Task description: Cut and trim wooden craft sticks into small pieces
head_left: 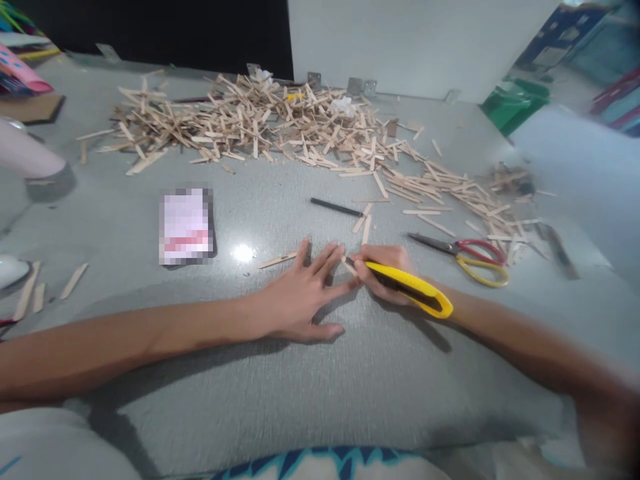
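My right hand (pixel 387 273) is closed round a yellow utility knife (pixel 423 291), its tip at a small wooden stick (pixel 349 265) on the grey table (pixel 300 393). Spread on the tabletop, my left hand (pixel 305 293) has its fingers apart, with fingertips beside that small stick. Another stick (pixel 277 260) lies by the left fingers. Just beyond my right hand are two more pieces (pixel 367 229) and a dark pen-like rod (pixel 336 207).
A wide pile of wooden sticks (pixel 255 127) lies along the back. Scissors (pixel 480 260) with red and yellow handles rest at the right. A blurred pinkish box (pixel 185 227) sits left of centre, and a green bin (pixel 515 107) stands at the back right.
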Demonstrator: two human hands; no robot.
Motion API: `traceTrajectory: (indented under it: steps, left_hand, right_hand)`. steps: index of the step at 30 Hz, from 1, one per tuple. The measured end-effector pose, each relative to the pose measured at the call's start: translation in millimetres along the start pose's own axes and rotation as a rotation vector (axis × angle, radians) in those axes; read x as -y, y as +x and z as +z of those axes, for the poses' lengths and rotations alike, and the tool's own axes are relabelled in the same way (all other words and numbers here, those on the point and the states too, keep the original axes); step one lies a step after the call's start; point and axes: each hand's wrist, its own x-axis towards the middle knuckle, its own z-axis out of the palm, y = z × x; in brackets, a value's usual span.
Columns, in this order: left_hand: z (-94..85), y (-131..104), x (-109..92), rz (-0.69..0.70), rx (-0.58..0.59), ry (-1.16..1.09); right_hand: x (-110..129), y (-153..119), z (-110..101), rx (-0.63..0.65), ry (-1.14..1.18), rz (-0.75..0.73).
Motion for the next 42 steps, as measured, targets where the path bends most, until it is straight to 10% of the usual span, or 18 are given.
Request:
traceTrajectory:
  steps: [22,27,38,42]
  left_hand:
    - [-10.4,-3.2,-10.3,-0.008,0.023,0.134]
    - [-14.6,-5.6,-14.3,-0.045,0.026,0.256]
    - [-35.1,-1.1,22.2,-0.275,-0.083,-0.127]
    - [-44.5,-3.1,21.9,-0.395,-0.059,-0.307]
  right_hand:
    - [11.5,-4.0,-12.9,-0.070,0.179,0.310]
    - [-5.6,1.2,-21.0,-0.334,0.372,0.533]
    - [-10.3,3.1,-55.3,0.012,0.805,0.489]
    - [0.6,-1.8,-56.7,-0.054,1.021,0.616]
